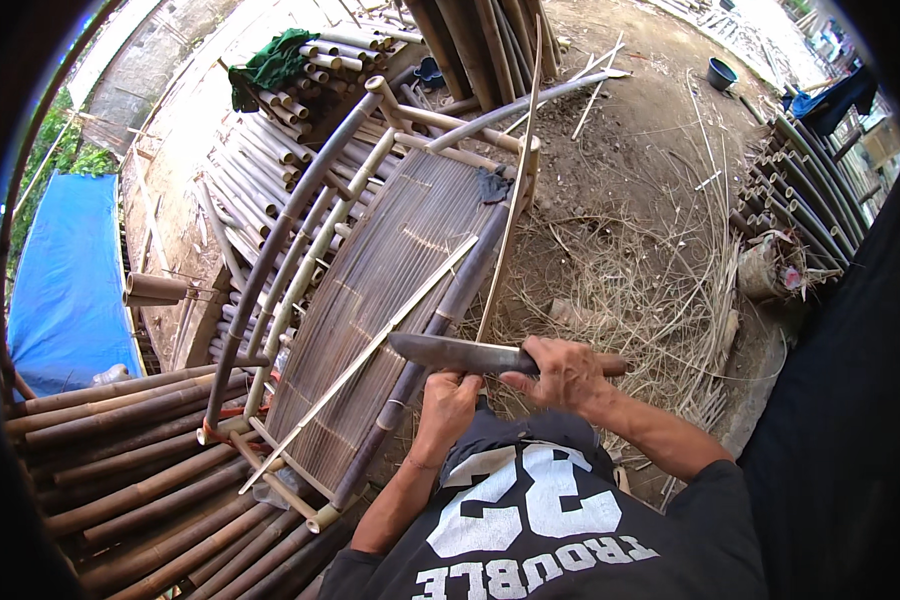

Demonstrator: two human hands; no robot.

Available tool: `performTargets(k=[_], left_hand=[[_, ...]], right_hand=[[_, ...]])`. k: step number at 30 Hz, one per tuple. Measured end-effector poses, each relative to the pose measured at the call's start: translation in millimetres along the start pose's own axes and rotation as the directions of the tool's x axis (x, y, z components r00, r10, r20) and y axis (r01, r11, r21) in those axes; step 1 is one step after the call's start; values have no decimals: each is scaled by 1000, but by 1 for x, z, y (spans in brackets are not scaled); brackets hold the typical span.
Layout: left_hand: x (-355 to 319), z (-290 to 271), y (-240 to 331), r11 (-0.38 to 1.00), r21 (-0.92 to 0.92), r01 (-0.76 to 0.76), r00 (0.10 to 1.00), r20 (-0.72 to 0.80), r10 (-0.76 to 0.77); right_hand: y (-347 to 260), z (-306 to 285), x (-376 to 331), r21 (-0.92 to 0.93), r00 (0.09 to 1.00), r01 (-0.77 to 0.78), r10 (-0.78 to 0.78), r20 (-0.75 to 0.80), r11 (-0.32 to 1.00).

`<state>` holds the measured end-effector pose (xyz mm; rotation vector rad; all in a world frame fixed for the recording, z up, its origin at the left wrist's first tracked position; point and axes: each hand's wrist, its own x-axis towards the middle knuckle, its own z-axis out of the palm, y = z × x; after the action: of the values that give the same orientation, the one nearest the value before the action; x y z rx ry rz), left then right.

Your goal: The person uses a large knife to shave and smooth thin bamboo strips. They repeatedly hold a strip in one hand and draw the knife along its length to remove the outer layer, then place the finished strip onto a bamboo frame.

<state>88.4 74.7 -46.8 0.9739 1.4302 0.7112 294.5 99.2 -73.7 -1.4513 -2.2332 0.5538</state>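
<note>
My right hand is wrapped round the wooden handle of a machete. Its broad dark blade points left and passes just above my left hand. The fingers of that left hand are closed at the lower end of a long bamboo strip, which rises away from me behind the blade. Where the strip meets my fingers is partly covered. Beside my left arm stands a bamboo bench with a slatted seat. A pale thin strip lies slantwise across it.
Bamboo shavings litter the ground to the right. Cut poles are piled behind the bench, and more poles lie at the lower left. Another stack stands at the right, below a dark bucket. A blue tarp covers the far left.
</note>
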Motion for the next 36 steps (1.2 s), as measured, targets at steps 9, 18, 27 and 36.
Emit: performTargets(k=[9, 18, 27, 36], left_hand=[[-34, -5, -9, 999, 17, -30, 999, -20, 30], [-94, -24, -42, 925, 289, -246, 969, 94, 229], [-165, -79, -72, 898, 385, -213, 976, 127, 177], [-167, -105, -92, 900, 402, -167, 986, 44, 163]], right_hand=[[7, 0, 4, -14, 987, 158, -158, -30, 987], [93, -44, 40, -135, 962, -262, 247, -117, 956], [169, -104, 56, -190, 866, -499, 477, -152, 845], [162, -108, 56, -267, 945, 283, -315, -85, 921]])
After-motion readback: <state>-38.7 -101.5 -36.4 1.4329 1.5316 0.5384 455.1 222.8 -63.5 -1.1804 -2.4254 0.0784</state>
